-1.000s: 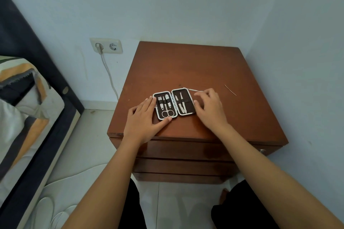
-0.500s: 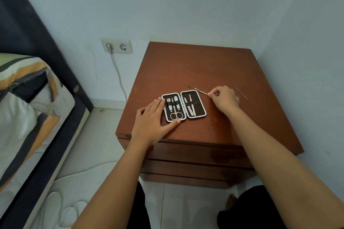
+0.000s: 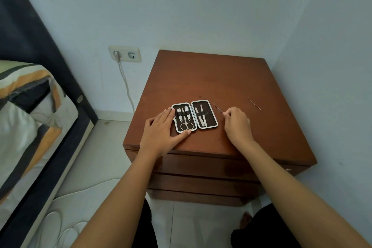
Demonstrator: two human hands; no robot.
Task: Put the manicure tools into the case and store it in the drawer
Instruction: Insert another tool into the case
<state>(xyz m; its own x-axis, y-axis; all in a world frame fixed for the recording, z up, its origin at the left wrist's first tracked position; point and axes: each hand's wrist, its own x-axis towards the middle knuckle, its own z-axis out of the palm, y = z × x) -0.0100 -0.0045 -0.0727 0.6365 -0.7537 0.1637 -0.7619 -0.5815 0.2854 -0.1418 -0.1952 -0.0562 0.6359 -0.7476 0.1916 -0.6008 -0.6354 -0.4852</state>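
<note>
An open manicure case (image 3: 209,125) with a white rim and dark lining lies flat on the brown nightstand (image 3: 211,78). Scissors, clippers and other small tools sit strapped in both halves. My left hand (image 3: 163,133) lies flat on the wood, fingers touching the case's left edge and thumb at its lower corner. My right hand (image 3: 237,125) is just right of the case, its fingertips pinched on a thin metal tool (image 3: 218,108) that points up and left. Another thin metal tool (image 3: 254,103) lies loose farther right on the top.
The nightstand has closed drawers (image 3: 201,167) below its front edge and stands in a wall corner. A bed with striped bedding (image 3: 26,110) is to the left. A wall socket (image 3: 124,53) with a plugged-in white cable is behind, left of the nightstand.
My right hand left the case's right half, took hold of the thin tool beside it, and has drawn it back closer to the case. My left hand has stayed at the case.
</note>
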